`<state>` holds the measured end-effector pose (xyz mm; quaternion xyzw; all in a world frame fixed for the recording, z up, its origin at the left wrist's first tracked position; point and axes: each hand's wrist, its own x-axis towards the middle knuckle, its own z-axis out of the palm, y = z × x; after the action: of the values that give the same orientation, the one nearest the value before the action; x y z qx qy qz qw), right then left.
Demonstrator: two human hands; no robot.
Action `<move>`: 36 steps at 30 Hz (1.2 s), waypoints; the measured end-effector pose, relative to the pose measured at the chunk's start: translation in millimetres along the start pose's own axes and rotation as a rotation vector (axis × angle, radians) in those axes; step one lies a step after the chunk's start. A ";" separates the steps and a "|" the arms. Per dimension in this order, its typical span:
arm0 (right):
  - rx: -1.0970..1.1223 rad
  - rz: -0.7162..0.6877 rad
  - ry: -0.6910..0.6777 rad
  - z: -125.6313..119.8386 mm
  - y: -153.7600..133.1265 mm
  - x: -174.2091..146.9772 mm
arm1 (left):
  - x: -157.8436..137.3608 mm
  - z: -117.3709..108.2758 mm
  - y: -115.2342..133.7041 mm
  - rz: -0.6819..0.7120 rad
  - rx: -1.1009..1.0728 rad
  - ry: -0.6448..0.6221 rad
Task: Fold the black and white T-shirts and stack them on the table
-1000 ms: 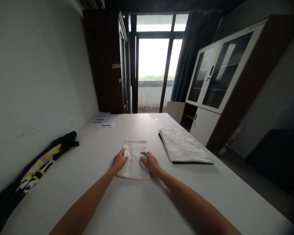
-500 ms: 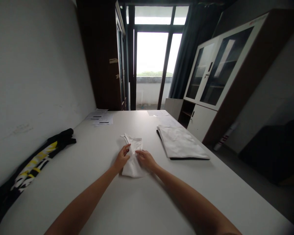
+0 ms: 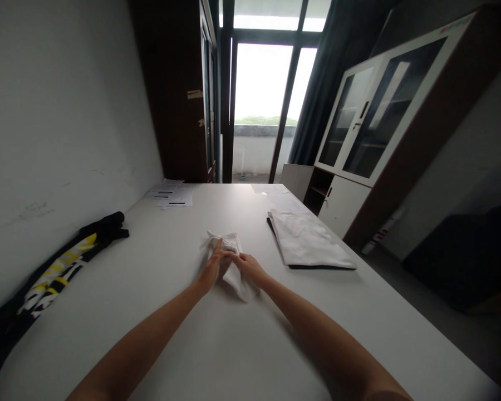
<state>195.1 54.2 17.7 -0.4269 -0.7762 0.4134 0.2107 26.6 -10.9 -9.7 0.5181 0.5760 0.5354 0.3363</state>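
Note:
A small piece of white cloth (image 3: 237,283) is bunched between my two hands near the middle of the table. My left hand (image 3: 211,269) grips its left side, with the forefinger pointing forward along the fabric. From the other side my right hand (image 3: 251,269) pinches the cloth, its fingertips meeting those of my left hand. One corner of the fabric droops toward me below the fingers, and the far part lies crumpled beyond them. My fingers hide the folds in between.
Right of my hands lies a folded white fabric (image 3: 311,239) with a black layer under it. A black garment with yellow and white print (image 3: 62,267) lies along the left wall. Papers (image 3: 173,194) rest at the table's (image 3: 225,351) far left; a glass-door cabinet (image 3: 365,122) stands at right.
The white cloth lay flatter, its near end spread toward me; now that end is gathered up and twisted to the right. My hands have come together over it. The view has tilted slightly down.

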 end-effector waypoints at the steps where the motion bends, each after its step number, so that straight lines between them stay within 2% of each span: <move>1: -0.030 0.007 0.008 0.6 -0.9 -0.3 | 0.8 -0.2 -1.9 0.015 -0.056 -0.012; 3: -0.094 -0.009 0.009 1.2 -2.9 -1.1 | 3.1 -2.5 -6.2 0.061 -0.220 -0.047; 6: -0.236 -0.045 -0.005 -2.4 -8.2 -4.8 | 10.1 -12.0 -14.5 0.096 -0.260 -0.001; 10: -0.504 -0.103 -0.005 -19.0 -18.1 -13.4 | 23.8 -31.7 -25.0 -0.001 -0.056 0.177; 12: -0.620 -0.122 -0.015 -30.2 -21.8 -17.0 | 28.7 -39.8 -27.9 -0.036 0.024 0.222; 22: -0.785 -0.093 0.109 -76.6 -34.2 -19.4 | 25.1 -47.9 -32.9 0.015 0.328 0.272; 26: -0.764 -0.095 0.142 -115.1 -36.5 -9.3 | 24.2 -46.3 -33.0 -0.009 0.346 0.254; 31: -0.768 0.004 0.169 -185.2 -38.1 19.9 | 21.4 -41.8 -29.5 0.007 0.351 0.213; 33: -0.804 0.031 0.235 -218.2 -39.5 31.4 | 21.2 -41.7 -29.0 0.013 0.353 0.205; 36: -0.859 0.081 0.404 -264.1 -38.8 42.6 | 21.6 -42.9 -29.8 0.020 0.363 0.192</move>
<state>332.4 200.4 198.9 -0.5772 -0.8030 -0.0283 0.1456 -26.0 1.5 -26.2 0.5228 0.6872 0.4729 0.1756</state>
